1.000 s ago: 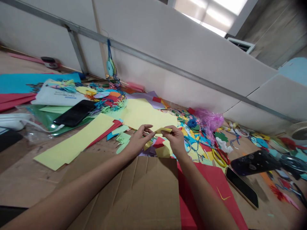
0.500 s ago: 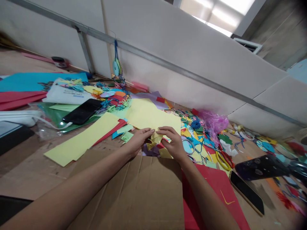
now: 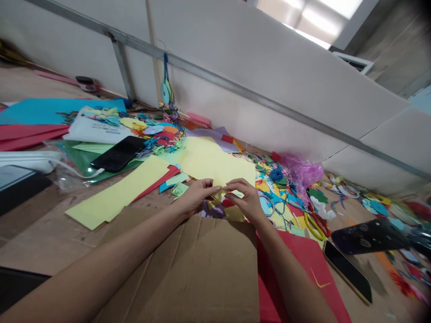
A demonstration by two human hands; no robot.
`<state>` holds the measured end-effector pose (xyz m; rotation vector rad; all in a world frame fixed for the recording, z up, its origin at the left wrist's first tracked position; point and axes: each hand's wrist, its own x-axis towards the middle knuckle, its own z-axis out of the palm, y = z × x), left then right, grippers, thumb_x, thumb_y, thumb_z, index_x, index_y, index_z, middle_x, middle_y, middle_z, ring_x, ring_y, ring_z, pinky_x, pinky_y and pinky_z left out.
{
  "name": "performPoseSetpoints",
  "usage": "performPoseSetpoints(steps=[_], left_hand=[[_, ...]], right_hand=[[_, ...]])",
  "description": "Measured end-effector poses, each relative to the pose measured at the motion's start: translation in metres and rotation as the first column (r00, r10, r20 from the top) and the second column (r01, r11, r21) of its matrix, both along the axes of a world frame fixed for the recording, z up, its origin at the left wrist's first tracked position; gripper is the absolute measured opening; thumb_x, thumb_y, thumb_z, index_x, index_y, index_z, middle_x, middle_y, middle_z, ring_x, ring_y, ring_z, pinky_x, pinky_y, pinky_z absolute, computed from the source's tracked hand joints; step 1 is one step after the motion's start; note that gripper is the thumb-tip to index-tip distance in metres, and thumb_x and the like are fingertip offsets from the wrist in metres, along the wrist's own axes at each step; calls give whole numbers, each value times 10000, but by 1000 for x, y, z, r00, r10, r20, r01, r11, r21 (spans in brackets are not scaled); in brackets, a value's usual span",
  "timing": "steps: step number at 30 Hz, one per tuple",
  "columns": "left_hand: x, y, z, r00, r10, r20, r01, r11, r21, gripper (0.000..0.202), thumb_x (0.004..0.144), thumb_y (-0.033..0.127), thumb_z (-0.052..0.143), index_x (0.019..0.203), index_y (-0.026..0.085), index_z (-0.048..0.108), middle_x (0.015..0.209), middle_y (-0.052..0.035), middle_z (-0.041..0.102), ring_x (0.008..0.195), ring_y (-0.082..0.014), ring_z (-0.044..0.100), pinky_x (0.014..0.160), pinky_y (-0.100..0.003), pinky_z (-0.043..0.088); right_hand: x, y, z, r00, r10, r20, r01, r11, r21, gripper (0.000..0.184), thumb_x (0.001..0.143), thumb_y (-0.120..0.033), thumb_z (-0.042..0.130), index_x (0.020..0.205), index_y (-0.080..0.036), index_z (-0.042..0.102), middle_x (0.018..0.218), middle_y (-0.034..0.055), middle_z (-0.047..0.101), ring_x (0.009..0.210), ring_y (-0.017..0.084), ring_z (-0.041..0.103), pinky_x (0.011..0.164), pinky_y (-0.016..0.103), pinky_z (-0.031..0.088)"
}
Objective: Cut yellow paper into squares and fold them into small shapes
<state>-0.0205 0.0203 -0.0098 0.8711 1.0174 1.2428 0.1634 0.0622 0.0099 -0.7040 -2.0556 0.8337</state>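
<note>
Between our two hands we have a small piece of yellow paper (image 3: 218, 195), at the middle of the scene, just past the far edge of the cardboard. Our left hand (image 3: 198, 197) pinches it from the left and our right hand (image 3: 247, 200) from the right, each grip narrow, with thumb and fingers closed on the paper (its exact folds are too small for us to make out).

Below our wrists we see the brown cardboard (image 3: 202, 269), with a red sheet (image 3: 303, 253) jutting out at its right. On the far side of our fingers lies a large yellow sheet (image 3: 208, 157), and to the left a long yellow strip (image 3: 121, 192) slants across the worktop (image 3: 37, 244). Farther left, we find a black phone (image 3: 117, 153) with a white cable (image 3: 79, 174) plugged in.

To the right of our right hand are many coloured scraps, a ball of blue yarn (image 3: 277, 174), a pink plastic bag (image 3: 305, 170) and scissors with yellow and red handles (image 3: 314, 226). Nearer, at the right, a second phone (image 3: 348, 271) lies just beside a dark bottle (image 3: 367, 236). A pale wall (image 3: 235, 58) stands along the far side.
</note>
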Motion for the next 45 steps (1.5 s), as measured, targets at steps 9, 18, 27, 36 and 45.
performPoseSetpoints(steps=[9, 18, 27, 36, 45], left_hand=[[1, 1, -7, 999, 6, -39, -3, 998, 55, 320, 588, 376, 866, 763, 158, 708, 747, -40, 711, 650, -142, 583, 620, -266, 434], [3, 0, -11, 999, -32, 21, 30, 997, 69, 325, 646, 413, 843, 809, 157, 729, 764, -37, 719, 681, -153, 618, 654, -272, 465], [5, 1, -10, 1000, -5, -6, 6, 995, 100, 384, 599, 410, 886, 836, 146, 736, 783, -41, 742, 706, -174, 636, 673, -280, 482], [5, 2, -13, 996, 21, 85, -24, 999, 42, 407, 587, 394, 898, 859, 134, 744, 773, -48, 753, 682, -167, 647, 677, -290, 489], [5, 0, -11, 998, 43, 54, -46, 998, 52, 441, 545, 431, 925, 841, 148, 764, 792, -49, 764, 712, -177, 655, 696, -293, 503]], right_hand=[[-5, -4, -4, 994, -88, -65, 74, 980, -183, 40, 803, -240, 752, 769, -219, 749, 767, 23, 698, 723, 173, 620, 697, 307, 484], [-6, -4, -6, 985, -152, -79, 120, 941, -316, 92, 761, -265, 734, 764, -199, 669, 695, -6, 671, 636, 145, 575, 619, 272, 445], [-6, 0, -6, 979, -132, -157, 53, 901, -431, 218, 728, -350, 776, 823, -205, 644, 698, -27, 629, 603, 133, 580, 586, 265, 466], [0, 6, -8, 994, -84, -72, 36, 860, -509, 286, 734, -440, 791, 724, -180, 672, 643, -15, 624, 597, 124, 538, 599, 263, 421], [-3, 3, -10, 998, -69, -9, 57, 884, -464, 297, 760, -459, 745, 734, -185, 633, 646, -21, 590, 611, 130, 503, 590, 262, 374]])
